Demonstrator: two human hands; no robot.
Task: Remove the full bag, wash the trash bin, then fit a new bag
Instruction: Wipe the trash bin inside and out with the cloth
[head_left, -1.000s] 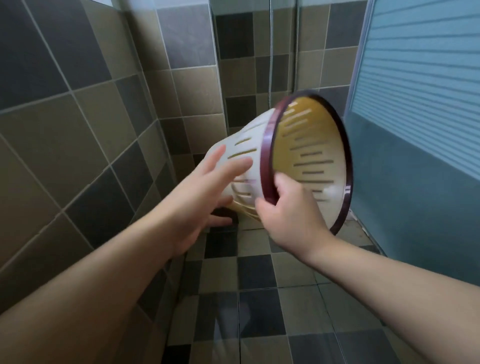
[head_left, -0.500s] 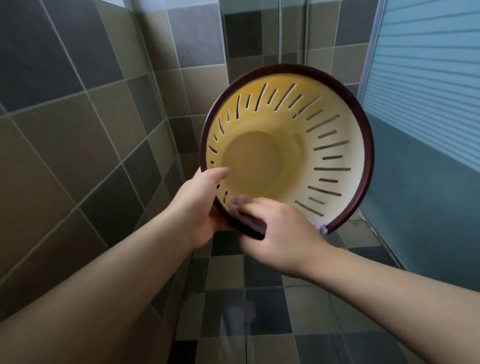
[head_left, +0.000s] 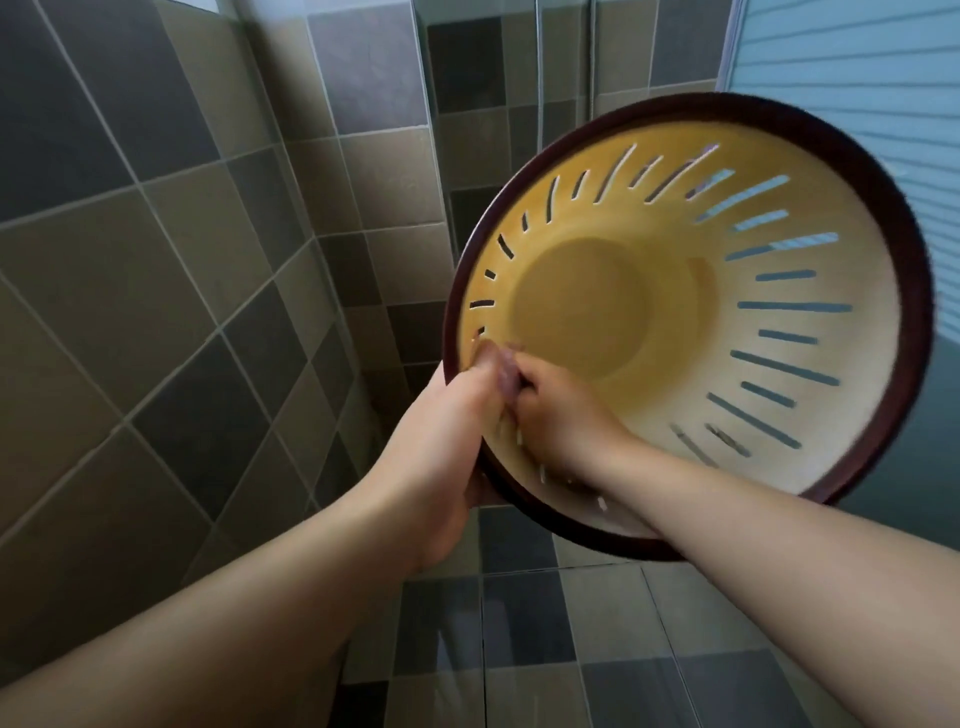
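Note:
The trash bin (head_left: 810, 395) is cream plastic with slotted walls and a dark red rim. It is held up in the air, tilted so its open mouth faces me, and it is empty inside. My left hand (head_left: 452, 421) grips the rim at the lower left, thumb over the edge. My right hand (head_left: 556, 415) reaches inside the bin at the lower left wall, fingers curled against the plastic close to my left thumb; whether it holds anything I cannot tell. A few water drops fall near the rim.
Brown and grey tiled walls (head_left: 156, 291) close in on the left and behind. A blue panelled door (head_left: 852, 62) stands on the right. The tiled floor (head_left: 524, 649) below looks wet. Thin pipes (head_left: 540, 78) run down the back wall.
The bin turned from sideways to mouth-on, then came closer and higher. My left hand moved from its outer wall to gripping the rim. My right hand slid from the rim to inside.

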